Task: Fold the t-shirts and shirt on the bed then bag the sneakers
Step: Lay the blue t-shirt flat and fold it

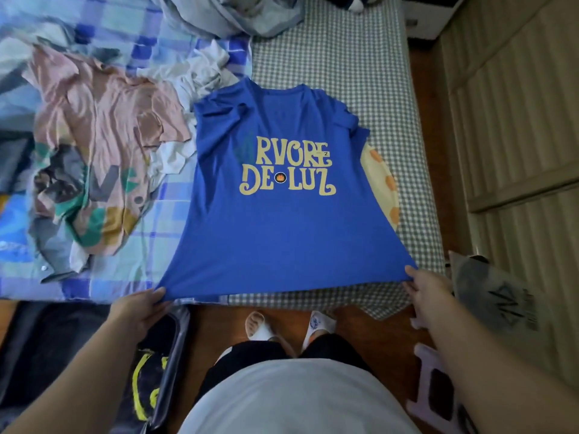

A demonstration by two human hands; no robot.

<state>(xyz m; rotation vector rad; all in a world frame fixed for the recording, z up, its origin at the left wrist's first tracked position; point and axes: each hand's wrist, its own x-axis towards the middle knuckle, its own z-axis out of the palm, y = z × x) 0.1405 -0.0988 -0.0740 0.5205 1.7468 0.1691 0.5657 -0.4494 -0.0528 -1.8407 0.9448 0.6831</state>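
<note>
Blue t-shirt (275, 227) lies spread at the bed's (360, 89) near edge, left hand (142, 308) and right hand (427, 291) pinching its hem corners.

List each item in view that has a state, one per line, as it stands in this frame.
blue t-shirt: spread flat on the bed, print up, unfolded, hem stretched between both hands
left hand: gripping the hem's left corner
right hand: gripping the hem's right corner
pink shirt: crumpled, unfolded
white garment: crumpled, unfolded
suitcase: open on the floor
</note>
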